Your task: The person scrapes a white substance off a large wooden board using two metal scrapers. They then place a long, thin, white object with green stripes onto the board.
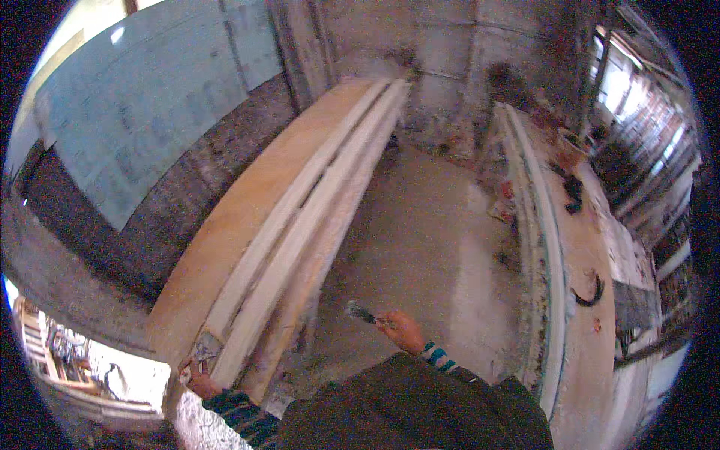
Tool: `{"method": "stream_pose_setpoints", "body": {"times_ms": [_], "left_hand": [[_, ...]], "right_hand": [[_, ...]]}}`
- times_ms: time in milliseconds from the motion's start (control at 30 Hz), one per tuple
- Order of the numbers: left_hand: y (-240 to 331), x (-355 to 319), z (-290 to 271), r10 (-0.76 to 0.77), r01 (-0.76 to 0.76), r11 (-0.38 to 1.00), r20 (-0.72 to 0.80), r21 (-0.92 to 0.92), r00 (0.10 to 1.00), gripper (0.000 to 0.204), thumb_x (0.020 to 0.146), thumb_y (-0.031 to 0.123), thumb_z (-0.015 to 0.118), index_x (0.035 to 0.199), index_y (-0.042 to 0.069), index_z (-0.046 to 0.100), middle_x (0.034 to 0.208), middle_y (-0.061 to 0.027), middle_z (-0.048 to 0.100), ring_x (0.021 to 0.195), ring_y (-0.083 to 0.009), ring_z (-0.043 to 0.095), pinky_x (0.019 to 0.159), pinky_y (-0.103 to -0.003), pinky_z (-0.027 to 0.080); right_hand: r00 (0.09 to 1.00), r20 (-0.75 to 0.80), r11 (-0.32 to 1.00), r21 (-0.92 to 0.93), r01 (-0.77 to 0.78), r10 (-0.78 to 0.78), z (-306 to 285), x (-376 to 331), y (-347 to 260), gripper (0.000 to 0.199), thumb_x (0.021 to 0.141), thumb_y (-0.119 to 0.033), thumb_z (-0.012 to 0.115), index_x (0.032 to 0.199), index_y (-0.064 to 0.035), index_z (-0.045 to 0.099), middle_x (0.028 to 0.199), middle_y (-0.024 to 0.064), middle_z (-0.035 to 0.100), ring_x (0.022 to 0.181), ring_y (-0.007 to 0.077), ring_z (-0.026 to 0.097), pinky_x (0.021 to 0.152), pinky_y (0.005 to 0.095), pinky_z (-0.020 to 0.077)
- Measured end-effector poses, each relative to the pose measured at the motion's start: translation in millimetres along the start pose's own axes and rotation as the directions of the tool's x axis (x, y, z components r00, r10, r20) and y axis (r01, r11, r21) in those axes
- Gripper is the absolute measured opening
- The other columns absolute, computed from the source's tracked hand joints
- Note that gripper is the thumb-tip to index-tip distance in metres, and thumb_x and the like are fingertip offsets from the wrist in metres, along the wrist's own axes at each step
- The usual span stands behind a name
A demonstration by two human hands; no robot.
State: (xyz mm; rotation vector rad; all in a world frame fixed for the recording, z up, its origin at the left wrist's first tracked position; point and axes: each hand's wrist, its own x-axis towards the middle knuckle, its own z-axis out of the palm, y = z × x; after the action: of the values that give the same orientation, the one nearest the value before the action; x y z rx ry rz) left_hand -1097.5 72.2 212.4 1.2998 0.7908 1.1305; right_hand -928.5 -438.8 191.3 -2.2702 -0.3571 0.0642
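Observation:
My right hand [403, 332] is closed around a short tool that looks like a paintbrush [361, 312], with a dark middle and a pale tip pointing left. It is held over the floor, apart from the boards. At lower left my left hand [199, 380] is at the near end of the long workbench [217, 232], fingers curled. A small greyish thing [208, 346] shows just beyond those fingers; blur hides its kind and whether I grip it. Long pale wooden strips [292, 225] lie lengthwise along the bench, side by side.
On the right, a second long bench [585, 330] carries a long white strip [551, 277] and a dark curved object [589, 291]. Between the benches runs the dusty floor [409, 225]. A large blue-grey panel [157, 97] stands at the left, and a rough wall [442, 60] rises at the far end.

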Motion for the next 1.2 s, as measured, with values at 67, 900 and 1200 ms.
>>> {"method": "stream_pose_setpoints", "body": {"times_ms": [67, 900, 1200], "left_hand": [[-19, -22, 47, -0.024, 0.023, 0.999, -0.044, -0.024, 0.999, 0.019, 0.084, 0.009, 0.065, 0.099, 0.002, 0.055, 0.111, -0.0090, 0.052, 0.100, -0.0192, 0.054, 0.081, -0.033, 0.053], [-106, -470, 622, -0.297, 0.569, 0.761, 0.947, 0.312, -0.122, 0.022, 0.085, 0.011, 0.064, 0.105, 0.010, 0.055, 0.097, -0.0030, 0.056, 0.092, -0.0189, 0.056, 0.078, -0.037, 0.052], [-57, -695, 707, -0.308, 0.238, 0.573, 0.475, 0.784, -0.824, 0.015, 0.087, 0.015, 0.064, 0.098, 0.012, 0.056, 0.093, -0.0063, 0.062, 0.089, -0.0236, 0.062, 0.075, -0.037, 0.056]], "right_hand": [[0.998, -0.051, 0.999, 0.041, -0.028, 0.030, -31, -16, 35, 0.035, 0.086, -0.038, 0.064, 0.109, -0.0117, 0.066, 0.100, 0.0128, 0.065, 0.093, 0.0301, 0.062, 0.080, 0.0402, 0.0490], [-0.069, -0.813, 0.629, 0.497, -0.598, 0.578, -211, -203, 149, 0.046, 0.072, -0.012, 0.071, 0.115, -0.0064, 0.056, 0.110, 0.0108, 0.061, 0.101, 0.0244, 0.059, 0.088, 0.0344, 0.0454], [-0.407, -0.898, 0.053, 0.421, -0.906, 0.168, -297, -215, 244, 0.037, 0.080, -0.028, 0.068, 0.114, -0.0175, 0.058, 0.087, 0.0123, 0.068, 0.081, 0.0332, 0.063, 0.068, 0.0444, 0.0474]]}}
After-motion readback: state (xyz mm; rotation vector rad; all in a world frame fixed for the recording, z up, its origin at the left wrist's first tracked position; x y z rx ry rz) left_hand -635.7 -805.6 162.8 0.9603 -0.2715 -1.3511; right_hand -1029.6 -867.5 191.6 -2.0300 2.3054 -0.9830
